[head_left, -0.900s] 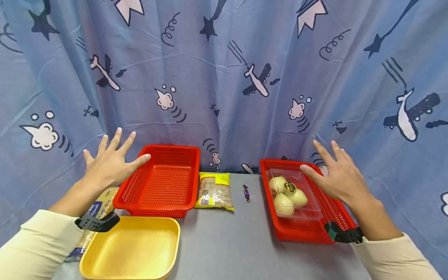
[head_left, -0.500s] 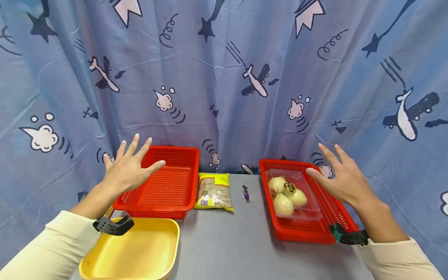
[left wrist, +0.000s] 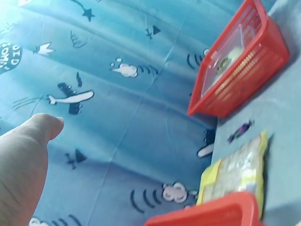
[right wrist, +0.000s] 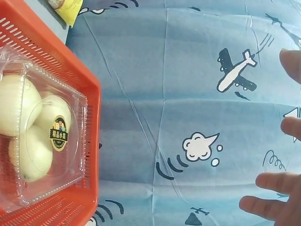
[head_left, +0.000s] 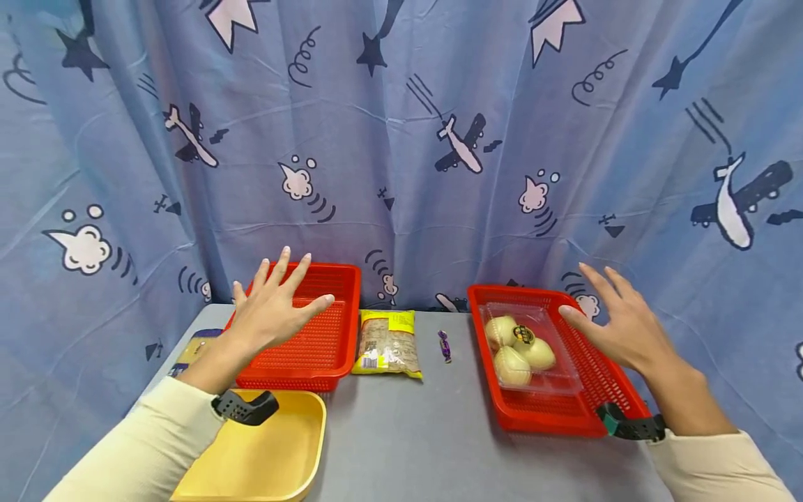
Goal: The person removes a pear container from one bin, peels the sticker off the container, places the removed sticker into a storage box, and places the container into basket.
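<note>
While both arms are held out over the grey table [head_left: 433, 446], neither hand has hold of anything. L hand [head_left: 266, 317]: wide open, fingers straight & fanned, thumb stuck out to the side; raised, seen across the left red basket [head_left: 301, 377], partly hiding it. R hand [head_left: 621, 331]: likewise open, fingers extended & spread, thumb apart; raised near the right red basket [head_left: 539, 420], on its outer side. R wrist view puts that hand clear of the basket wall.

Contents, right red basket: 1 clear plastic box [head_left: 560, 373], set toward the basket's inner side, w/ 3 pale round produce items [head_left: 513, 367] visible inside. Dark oval label [head_left: 523, 335] on box.

Btwn the baskets: yellow-edged bag [head_left: 389, 343] lying just beside the left red basket; purple wrapped sweet [head_left: 445, 346] on the table, btwn bag & right red basket, apart from both.

Yellow tray [head_left: 270, 453] sits in front of the left red basket, partly under the left forearm. Another pack [head_left: 199, 346] lies left of that basket, mostly hidden by the arm; contents can't be made out.

Person wears cream sleeves [head_left: 153, 439], black strap [head_left: 245, 406] on ea. wrist. Backdrop: blue curtain [head_left: 376, 139], printed w/ planes, stars, clouds.
</note>
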A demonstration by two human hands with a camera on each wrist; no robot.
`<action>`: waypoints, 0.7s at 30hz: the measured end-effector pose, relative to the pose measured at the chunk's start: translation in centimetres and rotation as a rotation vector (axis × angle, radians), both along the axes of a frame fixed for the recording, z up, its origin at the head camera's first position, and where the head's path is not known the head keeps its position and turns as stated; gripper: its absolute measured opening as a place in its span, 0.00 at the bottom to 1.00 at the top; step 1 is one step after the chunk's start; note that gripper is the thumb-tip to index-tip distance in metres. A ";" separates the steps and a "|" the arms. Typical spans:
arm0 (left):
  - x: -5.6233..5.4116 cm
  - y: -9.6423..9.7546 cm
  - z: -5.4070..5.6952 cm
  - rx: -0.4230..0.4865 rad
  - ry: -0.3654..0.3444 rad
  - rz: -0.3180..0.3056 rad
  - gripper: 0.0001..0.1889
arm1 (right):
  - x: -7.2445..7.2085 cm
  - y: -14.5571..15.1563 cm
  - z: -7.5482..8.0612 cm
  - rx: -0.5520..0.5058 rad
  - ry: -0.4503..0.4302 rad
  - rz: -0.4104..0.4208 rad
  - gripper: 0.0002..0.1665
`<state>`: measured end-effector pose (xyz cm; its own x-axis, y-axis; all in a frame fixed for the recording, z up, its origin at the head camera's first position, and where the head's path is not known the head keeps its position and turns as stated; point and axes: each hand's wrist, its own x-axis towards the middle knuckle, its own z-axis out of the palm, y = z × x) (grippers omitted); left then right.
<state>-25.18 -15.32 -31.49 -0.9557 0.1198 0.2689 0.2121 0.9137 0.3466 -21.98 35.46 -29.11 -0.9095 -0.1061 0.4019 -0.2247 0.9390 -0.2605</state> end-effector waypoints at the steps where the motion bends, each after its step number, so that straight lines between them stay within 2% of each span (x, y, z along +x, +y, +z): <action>1: -0.1 0.4 -0.2 0.004 0.004 -0.006 0.49 | 0.0 0.1 0.0 -0.003 0.000 0.001 0.49; 12: -0.7 5.0 -1.6 0.018 0.006 -0.064 0.46 | -0.2 1.1 -0.7 -0.052 0.002 0.010 0.48; 21: -0.9 8.3 -2.8 0.073 -0.032 -0.132 0.44 | -0.1 1.8 -1.6 -0.060 -0.007 -0.021 0.48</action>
